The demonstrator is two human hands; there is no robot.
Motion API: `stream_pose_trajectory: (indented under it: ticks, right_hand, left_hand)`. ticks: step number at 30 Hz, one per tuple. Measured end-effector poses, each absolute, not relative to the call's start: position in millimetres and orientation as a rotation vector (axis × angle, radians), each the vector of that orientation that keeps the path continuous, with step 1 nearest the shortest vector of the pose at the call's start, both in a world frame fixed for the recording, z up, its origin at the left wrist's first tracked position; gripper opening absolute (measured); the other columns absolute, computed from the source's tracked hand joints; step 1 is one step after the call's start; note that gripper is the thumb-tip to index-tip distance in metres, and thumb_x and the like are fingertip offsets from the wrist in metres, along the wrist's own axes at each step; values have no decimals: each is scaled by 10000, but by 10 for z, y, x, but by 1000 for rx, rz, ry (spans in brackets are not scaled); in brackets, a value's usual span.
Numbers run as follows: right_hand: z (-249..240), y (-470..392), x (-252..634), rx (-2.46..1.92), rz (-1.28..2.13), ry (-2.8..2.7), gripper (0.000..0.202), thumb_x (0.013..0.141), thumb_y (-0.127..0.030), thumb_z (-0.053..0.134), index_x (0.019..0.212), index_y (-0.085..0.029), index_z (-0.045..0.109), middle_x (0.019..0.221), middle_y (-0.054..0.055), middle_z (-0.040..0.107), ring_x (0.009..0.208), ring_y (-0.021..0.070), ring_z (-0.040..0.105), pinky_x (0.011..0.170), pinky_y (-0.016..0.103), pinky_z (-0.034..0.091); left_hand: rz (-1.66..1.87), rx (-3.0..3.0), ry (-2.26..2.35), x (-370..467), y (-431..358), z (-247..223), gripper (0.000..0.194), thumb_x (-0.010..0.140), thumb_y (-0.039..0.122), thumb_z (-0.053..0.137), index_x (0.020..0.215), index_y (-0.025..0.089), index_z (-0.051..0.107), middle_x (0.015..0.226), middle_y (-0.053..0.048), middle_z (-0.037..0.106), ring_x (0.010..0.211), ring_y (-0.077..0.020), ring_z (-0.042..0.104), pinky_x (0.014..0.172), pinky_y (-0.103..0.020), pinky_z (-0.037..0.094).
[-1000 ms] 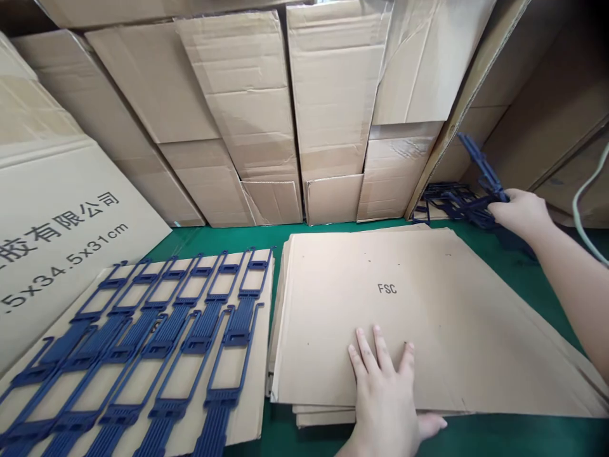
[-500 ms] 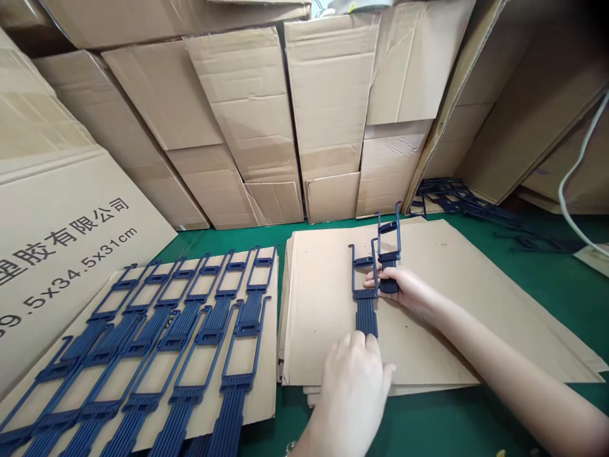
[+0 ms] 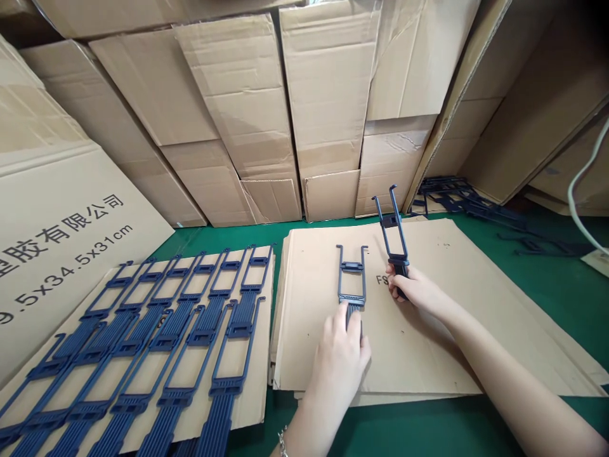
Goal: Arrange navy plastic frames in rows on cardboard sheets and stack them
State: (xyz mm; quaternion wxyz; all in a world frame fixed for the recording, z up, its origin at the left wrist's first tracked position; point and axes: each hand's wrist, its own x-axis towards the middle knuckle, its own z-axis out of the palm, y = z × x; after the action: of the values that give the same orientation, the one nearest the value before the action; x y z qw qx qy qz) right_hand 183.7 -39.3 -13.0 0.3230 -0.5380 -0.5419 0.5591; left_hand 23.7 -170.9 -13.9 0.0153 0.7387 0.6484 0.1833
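My left hand [image 3: 340, 349] is closed over the ribbed lower end of a dark blue plastic bracket [image 3: 353, 298]. That bracket lies on a cardboard sheet [image 3: 323, 254], its open frame and two hooked tips pointing away from me. My fingers cover most of its ribbed part. To the right, my right hand [image 3: 412, 284] is wrapped round the ribbed end of a second blue plastic bracket [image 3: 398, 259]. This one is tilted up off the cardboard, hooks at the top. Printed letters show on the sheet between the two brackets.
On the left, rows of the same blue brackets [image 3: 178, 343] lie overlapping on another cardboard sheet [image 3: 254, 406]. More dark blue pieces [image 3: 457, 197] are heaped at the back right. Cardboard boxes [image 3: 328, 95] form a wall behind the green table [image 3: 404, 431]. A white cable [image 3: 573, 197] hangs at the right.
The two brackets have moved apart. My left hand has shifted left and forward along its bracket; my right hand has moved slightly right, tilting its bracket up and uncovering print on the cardboard.
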Motion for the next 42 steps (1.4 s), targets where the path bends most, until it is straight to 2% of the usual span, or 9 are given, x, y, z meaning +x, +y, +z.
stream_pose_trajectory:
  ticks: [3,7,10,14,25,32,36,39,42]
  right_hand:
    - [-170,-393,1866,-1427,1410,-1483,237,635,-206,438,870,-185,421,607,-34,450,498,92,441,467,206,340]
    - [-193,-387,1894,-1449,1350,-1520,240,659,-226,439,894,-176,437,606,-21,463,508,109,463,473,219,347]
    - [-191,-394,1895,-1483,1281,-1568,243,686,-240,438,918,-173,456,613,-14,482,519,114,479,488,222,359]
    - [-161,-416,1891,-1545,1160,-1688,219,773,-334,425,922,-183,479,651,-3,518,543,116,502,510,223,387]
    - [-71,-450,1885,-1651,984,-1884,375,850,-534,349,745,-193,461,628,3,550,549,128,522,495,218,378]
    - [-31,-429,1901,-1733,1189,-1764,254,842,-366,311,757,-185,468,580,17,566,460,123,518,425,213,371]
    - [29,-431,1886,-1790,1200,-1765,337,846,-482,341,810,-182,489,565,16,553,411,122,495,406,221,358]
    - [98,-493,1840,-1874,978,-1960,470,834,-609,322,730,-184,493,593,38,559,455,139,503,429,233,327]
    - [131,-557,1793,-1870,623,-2208,494,844,-606,312,664,-191,511,661,65,582,613,186,546,482,246,313]
  left_hand:
    - [629,2188,2004,182,-1686,-140,535,810,79,402,1342,133,380,1364,-175,419,1096,-254,550,828,-349,529]
    - [709,2032,2194,106,-1660,-194,533,852,27,273,1369,143,332,1462,-188,246,1235,-269,435,841,-344,517]
    - [683,2145,2284,60,-1660,-197,460,851,22,313,1256,160,483,1382,-159,389,1239,-290,413,937,-458,438]
    - [541,2269,2121,54,-1665,-123,297,892,155,375,1060,191,618,1103,-60,614,1015,-191,558,915,-375,459]
    - [173,2095,2370,6,-1499,-40,486,870,68,306,1349,90,386,1409,-139,369,1254,-312,394,1013,-490,357]
    - [183,2075,2502,-62,-1405,-26,526,839,45,294,1358,91,369,1415,-148,362,1192,-311,436,943,-523,391]
    - [253,2062,2549,-60,-1373,-64,470,878,161,333,1338,95,404,1402,-141,389,1178,-307,439,950,-536,373]
    - [283,2057,2552,-62,-1366,-79,458,878,184,356,1322,102,429,1395,-132,404,1174,-288,445,977,-517,359]
    - [301,2059,2539,-64,-1374,-94,453,879,181,350,1318,104,435,1401,-125,399,1196,-275,431,1018,-512,318]
